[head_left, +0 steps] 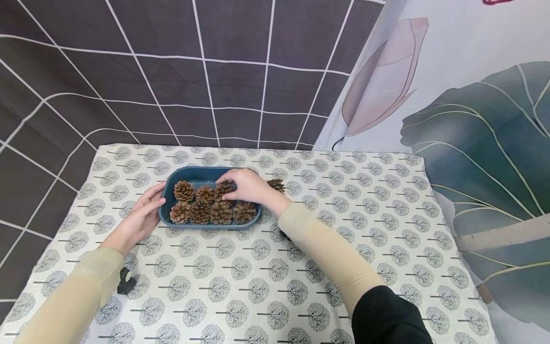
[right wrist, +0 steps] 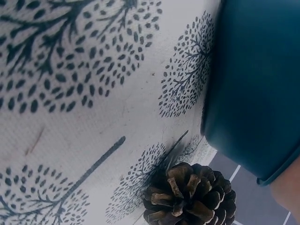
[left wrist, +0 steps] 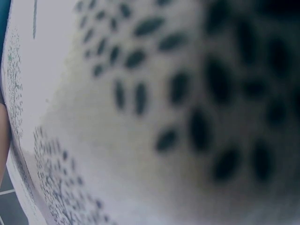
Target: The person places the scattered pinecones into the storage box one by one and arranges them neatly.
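Note:
A dark blue oblong tub [head_left: 202, 170] holds several brown pine cones [head_left: 199, 211], set close together in rows. My right hand [head_left: 251, 185] reaches over the tub's right end and pinches a pine cone [head_left: 220, 191] in the back row between thumb and fingers. At the tub's left end, my left hand [head_left: 143, 212] rests its fairly straight fingers and thumb against the rim. One more pine cone [head_left: 276, 185] lies on the cloth just right of the tub, partly behind the right wrist; the right wrist view shows this pine cone [right wrist: 190, 194] close up, beside the tub wall [right wrist: 253, 89].
A white cloth with tree prints [head_left: 236, 286] covers the table. Dark tile-patterned fabric [head_left: 236, 86] hangs behind it, and a leaf-patterned curtain [head_left: 472, 143] hangs at the right. A small black object [head_left: 126, 281] is by the left wrist.

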`<state>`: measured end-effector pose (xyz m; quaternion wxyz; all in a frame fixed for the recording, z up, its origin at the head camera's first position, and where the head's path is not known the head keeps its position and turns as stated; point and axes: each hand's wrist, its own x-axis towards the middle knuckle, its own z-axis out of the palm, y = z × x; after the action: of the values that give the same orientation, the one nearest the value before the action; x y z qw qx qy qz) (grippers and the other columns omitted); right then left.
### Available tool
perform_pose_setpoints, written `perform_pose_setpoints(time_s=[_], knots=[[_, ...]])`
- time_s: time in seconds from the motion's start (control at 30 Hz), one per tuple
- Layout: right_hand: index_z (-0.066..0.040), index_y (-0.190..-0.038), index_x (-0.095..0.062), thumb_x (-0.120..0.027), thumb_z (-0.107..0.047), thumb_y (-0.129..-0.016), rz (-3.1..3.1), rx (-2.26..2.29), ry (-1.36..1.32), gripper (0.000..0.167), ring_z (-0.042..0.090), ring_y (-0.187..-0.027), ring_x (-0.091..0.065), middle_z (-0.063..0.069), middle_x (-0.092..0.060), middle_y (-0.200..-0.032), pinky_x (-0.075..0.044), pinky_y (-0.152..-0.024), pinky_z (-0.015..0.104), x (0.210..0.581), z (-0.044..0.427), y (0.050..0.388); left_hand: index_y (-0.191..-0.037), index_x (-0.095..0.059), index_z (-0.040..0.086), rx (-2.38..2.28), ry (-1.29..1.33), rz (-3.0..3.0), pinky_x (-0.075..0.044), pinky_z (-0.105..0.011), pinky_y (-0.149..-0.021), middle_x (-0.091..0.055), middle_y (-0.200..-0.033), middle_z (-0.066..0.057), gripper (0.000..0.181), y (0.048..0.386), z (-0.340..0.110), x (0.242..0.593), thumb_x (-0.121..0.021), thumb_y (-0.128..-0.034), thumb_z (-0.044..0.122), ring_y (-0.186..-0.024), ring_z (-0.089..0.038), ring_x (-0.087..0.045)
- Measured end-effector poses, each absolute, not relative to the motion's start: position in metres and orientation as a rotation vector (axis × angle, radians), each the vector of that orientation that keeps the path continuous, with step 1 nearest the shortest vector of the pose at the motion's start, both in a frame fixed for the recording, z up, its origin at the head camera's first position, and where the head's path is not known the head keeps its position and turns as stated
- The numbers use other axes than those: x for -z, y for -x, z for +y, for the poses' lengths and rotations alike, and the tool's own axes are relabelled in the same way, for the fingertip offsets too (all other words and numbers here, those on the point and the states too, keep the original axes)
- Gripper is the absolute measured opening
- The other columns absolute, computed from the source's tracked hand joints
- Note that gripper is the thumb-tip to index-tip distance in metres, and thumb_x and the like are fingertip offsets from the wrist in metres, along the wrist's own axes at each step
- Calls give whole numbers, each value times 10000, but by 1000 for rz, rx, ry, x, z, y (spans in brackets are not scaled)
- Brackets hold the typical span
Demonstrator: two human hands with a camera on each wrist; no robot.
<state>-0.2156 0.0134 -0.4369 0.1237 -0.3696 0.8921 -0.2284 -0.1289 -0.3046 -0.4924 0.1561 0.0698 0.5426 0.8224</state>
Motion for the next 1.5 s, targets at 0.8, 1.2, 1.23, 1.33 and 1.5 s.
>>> perform_pose_setpoints(time_s=[0.8, 1.2, 1.23, 1.33, 1.5], knots=[[-140, -1420, -666, -802, -309, -963, 2537, 797, 1050, 505, 227, -1335, -663, 59, -687, -1450, -491, -1208, 344, 432, 20, 218, -1501, -497, 249, -2309, -178, 1624, -466, -116, -1120, -398, -1689, 81, 455, 129, -306, 494, -432, -1118, 12, -1348, 82, -557], [-23, -1359, -687, -810, -136, -947, 2533, 1120, 1024, 444, 267, -1269, -698, 137, -717, -1379, -535, -1155, 295, 423, 52, 230, -1504, -490, 236, -2323, -172, 1617, -470, -137, -1130, -441, -1660, 89, 447, 128, -307, 494, -441, -1117, 18, -1341, 77, -561], [-15, -1354, -689, -810, -126, -945, 2538, 1134, 1021, 440, 271, -1265, -699, 141, -720, -1374, -539, -1153, 301, 422, 55, 231, -1515, -482, 234, -2319, -166, 1619, -462, -146, -1143, -365, -1706, 48, 453, 128, -307, 494, -443, -1117, 20, -1345, 78, -557], [-7, -1350, -688, -805, -115, -947, 2547, 1160, 989, 433, 278, -1265, -696, 143, -720, -1371, -537, -1159, 320, 421, 64, 232, -1536, -462, 231, -2311, -153, 1629, -435, -161, -1176, -161, -1765, -47, 470, 128, -307, 495, -442, -1116, 22, -1349, 82, -550], [2, -1356, -679, -796, -122, -953, 2547, 1199, 912, 438, 298, -1277, -691, 155, -705, -1398, -524, -1181, 360, 421, 80, 233, -1546, -456, 238, -2310, -142, 1627, -353, -194, -1250, -104, -1773, -53, 479, 127, -307, 494, -443, -1116, 26, -1339, 110, -545]])
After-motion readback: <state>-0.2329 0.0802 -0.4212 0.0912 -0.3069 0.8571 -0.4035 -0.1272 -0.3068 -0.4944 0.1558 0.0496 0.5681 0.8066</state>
